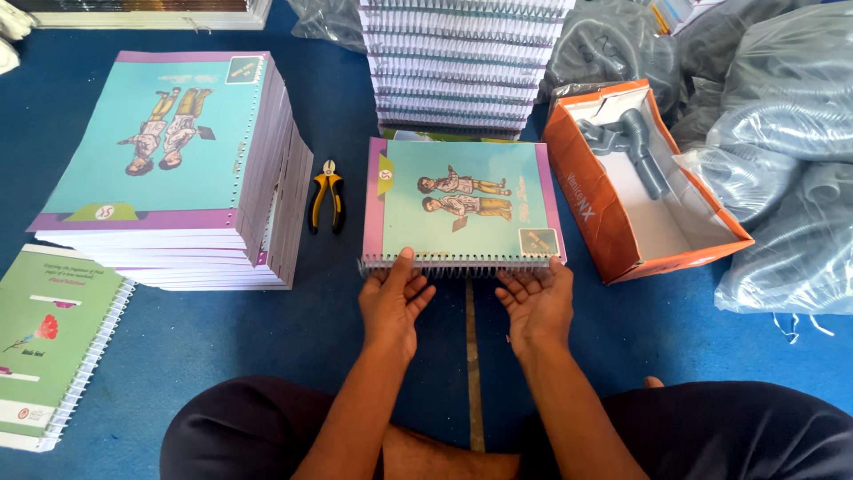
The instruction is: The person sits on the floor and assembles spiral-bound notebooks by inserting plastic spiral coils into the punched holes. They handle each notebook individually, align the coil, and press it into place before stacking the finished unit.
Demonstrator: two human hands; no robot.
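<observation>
Far left, a green-covered spiral book (44,342) lies on the blue floor (222,347), next to a tall stack of unbound teal books (169,169) kept within reach; yellow-handled pliers (326,203) lie just beside it, handy for wire ends. Centre, the teal spiral notebook (462,206) lies flat, coil edge toward the person; left hand (391,302) and right hand (536,302) both spread, fingertips on the wire coil (458,263), steadying it. Right, an open orange box (644,182) holds grey coils, bagged coils (782,178) beyond
</observation>
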